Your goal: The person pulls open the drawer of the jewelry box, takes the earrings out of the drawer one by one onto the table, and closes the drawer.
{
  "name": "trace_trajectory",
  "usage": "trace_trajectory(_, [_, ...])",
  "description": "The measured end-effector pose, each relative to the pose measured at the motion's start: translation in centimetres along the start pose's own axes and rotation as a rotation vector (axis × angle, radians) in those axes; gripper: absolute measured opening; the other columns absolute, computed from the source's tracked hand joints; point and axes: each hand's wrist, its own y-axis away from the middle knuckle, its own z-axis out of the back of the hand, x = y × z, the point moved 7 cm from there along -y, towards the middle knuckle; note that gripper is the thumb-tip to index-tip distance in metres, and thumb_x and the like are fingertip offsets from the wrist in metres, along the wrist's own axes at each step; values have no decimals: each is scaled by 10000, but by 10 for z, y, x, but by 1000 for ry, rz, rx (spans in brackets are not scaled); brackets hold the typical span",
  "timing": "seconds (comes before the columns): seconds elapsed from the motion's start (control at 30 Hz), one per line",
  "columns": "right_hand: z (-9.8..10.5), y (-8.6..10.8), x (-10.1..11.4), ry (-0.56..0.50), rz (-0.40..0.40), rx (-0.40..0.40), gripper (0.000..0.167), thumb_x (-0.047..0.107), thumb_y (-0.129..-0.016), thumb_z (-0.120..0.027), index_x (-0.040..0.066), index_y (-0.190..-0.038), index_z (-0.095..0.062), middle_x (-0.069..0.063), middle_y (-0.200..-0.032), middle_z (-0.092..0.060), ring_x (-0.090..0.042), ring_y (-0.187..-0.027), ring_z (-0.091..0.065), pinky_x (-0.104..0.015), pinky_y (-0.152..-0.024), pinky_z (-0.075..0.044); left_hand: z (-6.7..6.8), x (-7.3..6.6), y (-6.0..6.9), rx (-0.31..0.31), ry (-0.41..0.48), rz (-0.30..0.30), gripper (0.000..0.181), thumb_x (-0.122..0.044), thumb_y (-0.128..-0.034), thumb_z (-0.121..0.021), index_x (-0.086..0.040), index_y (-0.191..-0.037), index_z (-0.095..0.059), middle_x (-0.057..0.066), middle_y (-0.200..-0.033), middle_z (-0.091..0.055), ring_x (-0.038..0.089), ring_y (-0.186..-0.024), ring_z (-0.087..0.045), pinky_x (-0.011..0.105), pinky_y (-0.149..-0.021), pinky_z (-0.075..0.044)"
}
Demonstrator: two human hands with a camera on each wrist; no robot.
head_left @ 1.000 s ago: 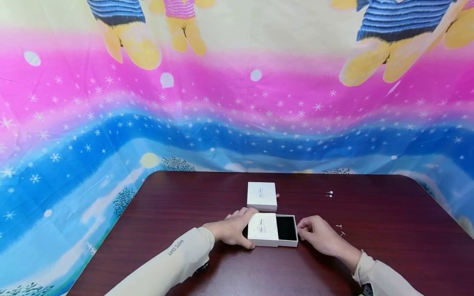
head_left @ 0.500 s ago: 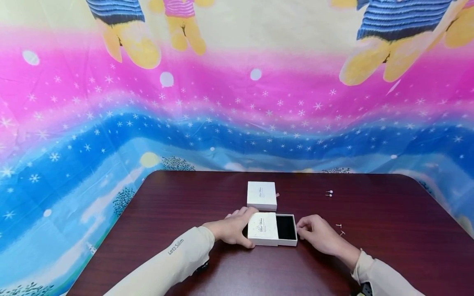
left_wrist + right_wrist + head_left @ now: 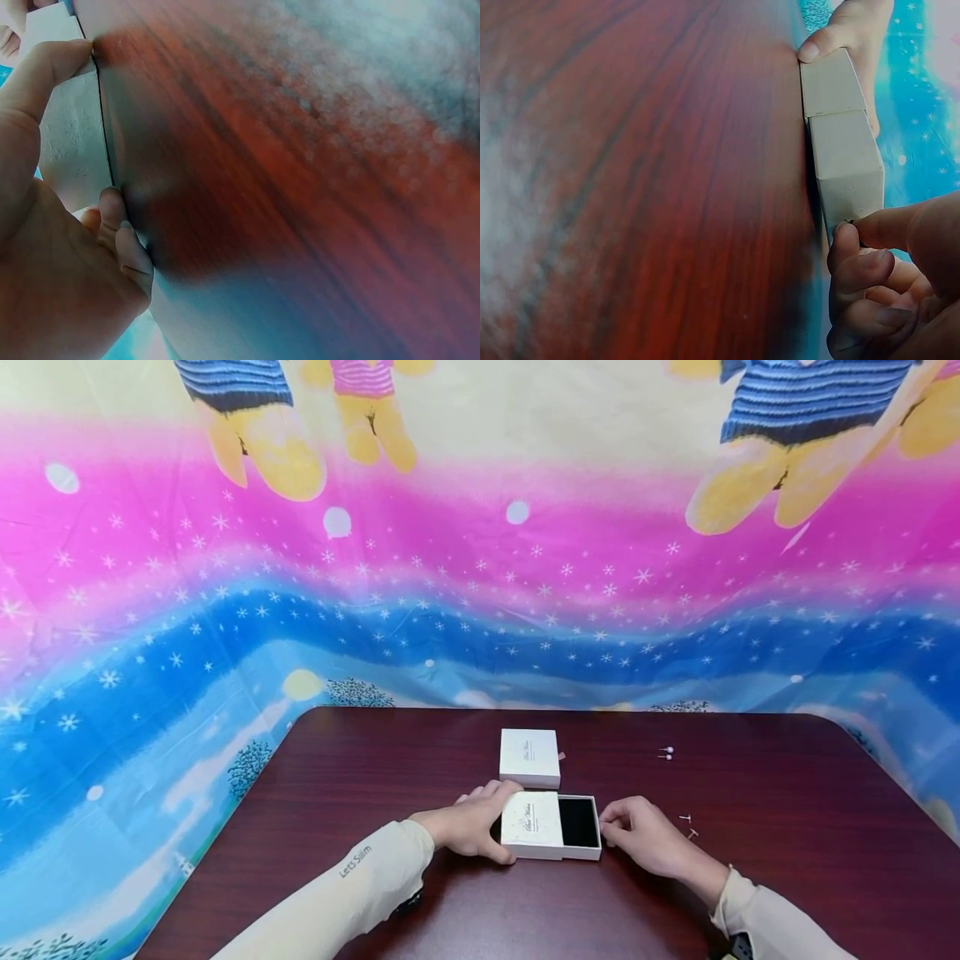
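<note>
A white sliding gift box has its outer sleeve (image 3: pixel 531 831) printed with dark lettering. Its drawer (image 3: pixel 597 853), lined in black (image 3: pixel 579 821), sticks partway out to the right. The left hand (image 3: pixel 474 823) grips the sleeve from the left, thumb at the near edge and fingers at the far side. At the drawer's right end, the right hand (image 3: pixel 647 835) pinches a small pull tab between thumb and forefinger. In the right wrist view, the tab is mostly hidden by the fingertips (image 3: pixel 845 238), while the drawer's pale wall (image 3: pixel 847 154) shows beside the sleeve (image 3: pixel 832 86).
Behind the gripped box stands a second white box (image 3: pixel 529 755), shut, with a small ribbon tab (image 3: pixel 561 756) on its right. Two pearl studs (image 3: pixel 669 750) lie farther right. Two small stud earrings (image 3: pixel 686 817) lie beyond the right hand. A printed cloth (image 3: pixel 480 568) hangs behind the table (image 3: pixel 375 752).
</note>
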Motion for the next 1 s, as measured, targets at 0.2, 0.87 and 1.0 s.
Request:
trace_trajectory(0.2, [-1,-1,2,-4,10,2,142,44,-939,-616,76,-845,-717,34,-659,-630,13,-578,-491,-209,-595,-408,0,0,0,-4,0,1,910,-351,-724,-866,-200,-1453,-342,-4,-1317,-483,153,-1110,-448,295,-925,-350])
trace_trajectory(0.87, [-2,-2,4,-3,12,12,152,38,-938,-613,82,-834,-714,10,-653,-634,11,-574,-486,-210,-595,-405,0,0,0,-9,0,-1,903,-345,-719,-869,-203,-1444,-350,-4,-1306,-488,156,-1109,-455,290,-911,-352])
trace_trajectory(1.0, [-2,-2,4,-2,7,14,156,43,-943,-611,87,-836,-716,12,-657,-631,6,-571,-474,-213,-591,-400,0,0,0,-12,2,-1,900,-348,-719,-869,-204,-1441,-351,-4,-1300,-490,151,-1098,-453,287,-900,-351])
